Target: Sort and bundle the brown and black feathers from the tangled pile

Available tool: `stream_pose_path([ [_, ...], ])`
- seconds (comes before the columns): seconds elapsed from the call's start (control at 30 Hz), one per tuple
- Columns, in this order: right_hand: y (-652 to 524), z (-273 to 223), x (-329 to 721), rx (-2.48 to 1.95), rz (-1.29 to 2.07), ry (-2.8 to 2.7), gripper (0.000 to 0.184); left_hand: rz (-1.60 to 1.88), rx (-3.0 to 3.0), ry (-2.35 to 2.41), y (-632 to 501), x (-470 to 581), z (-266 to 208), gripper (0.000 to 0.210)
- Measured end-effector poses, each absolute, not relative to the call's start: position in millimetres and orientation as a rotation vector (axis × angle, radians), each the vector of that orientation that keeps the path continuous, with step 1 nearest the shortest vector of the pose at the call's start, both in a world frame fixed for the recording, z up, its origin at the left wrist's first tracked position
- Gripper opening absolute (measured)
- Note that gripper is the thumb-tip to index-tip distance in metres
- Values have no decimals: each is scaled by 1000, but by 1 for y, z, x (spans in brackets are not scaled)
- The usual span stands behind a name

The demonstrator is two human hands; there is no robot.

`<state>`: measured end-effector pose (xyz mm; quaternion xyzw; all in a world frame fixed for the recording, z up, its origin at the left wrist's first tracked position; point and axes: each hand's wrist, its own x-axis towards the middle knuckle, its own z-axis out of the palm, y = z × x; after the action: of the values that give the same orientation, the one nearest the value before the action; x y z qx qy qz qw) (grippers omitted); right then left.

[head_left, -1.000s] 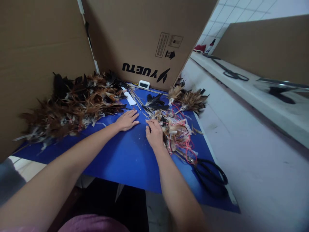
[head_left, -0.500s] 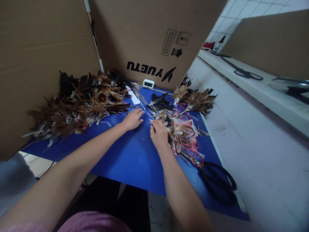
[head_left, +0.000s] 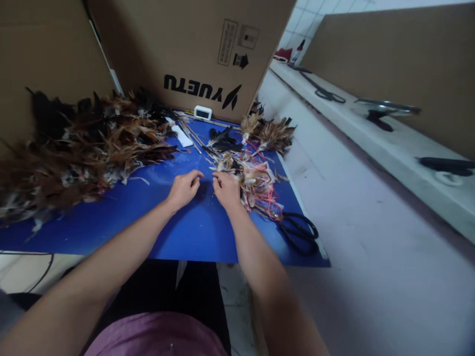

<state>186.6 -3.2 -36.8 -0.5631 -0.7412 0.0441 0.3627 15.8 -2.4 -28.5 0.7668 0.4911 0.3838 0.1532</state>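
Over the blue tabletop [head_left: 185, 237], my left hand [head_left: 184, 189] is closed, its thumb near the curled fingers. A short gap to the right, my right hand [head_left: 227, 190] is closed too, beside a loose pile of small feathers [head_left: 256, 179] tangled with pink and white strings. Whatever either hand pinches is too small or hidden to make out. Black-handled scissors [head_left: 299, 232] lie at the near right, their blades partly under the pile. Black feathers [head_left: 224, 141] lie just beyond my hands.
A large heap of brown and black feather bundles [head_left: 111, 143] fills the left side. Cardboard [head_left: 148, 44] walls the back, with a small white digital clock [head_left: 203, 113] before it. Two brown feather bundles [head_left: 274, 133] stand back right. A ledge [head_left: 345, 116] holding tools runs along the right.
My view has swung to the right, so the table sits further left in it. My left hand has gone from stretched fingers to curled ones. The right hand stays beside the feather pile.
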Motion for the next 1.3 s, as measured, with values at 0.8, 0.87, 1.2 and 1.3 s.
stream_pose_path([
  [0.8,151,37,195,-1802,-188,-2357,45,609,2488,1288,2,26,-28,27],
  [0.87,167,34,195,-1828,-219,-2389,47,568,2509,1279,2,26,-27,27],
  [1.2,193,27,200,-1942,-377,-2532,33,487,2526,1268,2,25,-26,26],
  [1.3,187,42,212,-1891,-467,-2500,31,495,2528,1270,2,25,-25,27],
])
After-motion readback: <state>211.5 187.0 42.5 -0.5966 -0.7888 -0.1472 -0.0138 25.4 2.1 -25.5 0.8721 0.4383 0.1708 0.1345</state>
